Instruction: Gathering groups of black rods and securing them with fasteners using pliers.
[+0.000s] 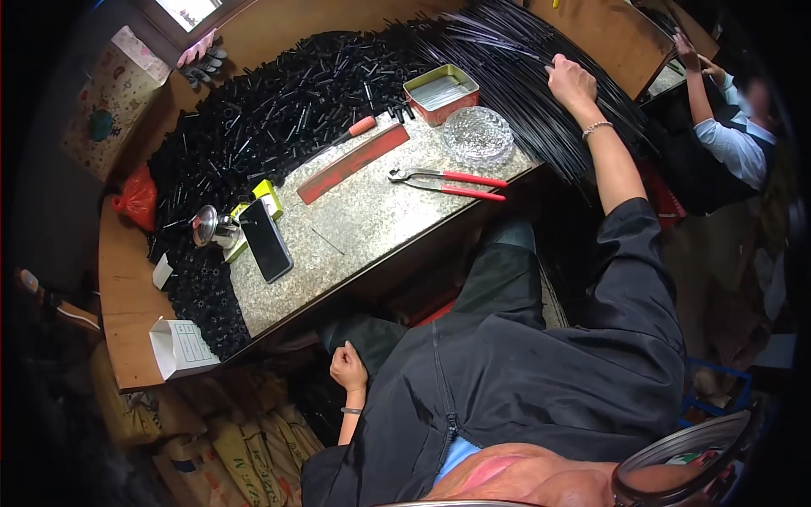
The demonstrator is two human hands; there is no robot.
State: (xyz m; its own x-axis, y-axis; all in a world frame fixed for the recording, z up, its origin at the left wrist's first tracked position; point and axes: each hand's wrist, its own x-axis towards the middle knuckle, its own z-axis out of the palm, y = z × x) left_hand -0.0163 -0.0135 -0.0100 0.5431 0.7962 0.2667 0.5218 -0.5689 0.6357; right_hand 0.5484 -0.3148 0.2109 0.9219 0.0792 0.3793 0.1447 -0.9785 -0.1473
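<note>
At the upper right, my right hand (572, 82) reaches over a large bundle of thin black rods (515, 101). Its fingers are curled closed at the rods, gripping among them; how many is hidden. My left hand (348, 367) is closed beside my left thigh, below the worktop's front edge, and what it may hold cannot be seen. On the speckled stone worktop (312, 228) lie red-handled pincers (448, 182), a red straight bar (353, 164) and a thin dark rod (328, 242). A cut-glass dish (478, 135) and a rectangular tin (441, 93) with thin pieces inside stand near the rods.
Short black tubes (287, 101) are heaped along the back. A phone (265, 241) leans on a yellow box, beside a metal lidded pot (211, 226). A white carton (181, 346) and red bag (137, 198) are at left. Another person (735, 135) works at far right.
</note>
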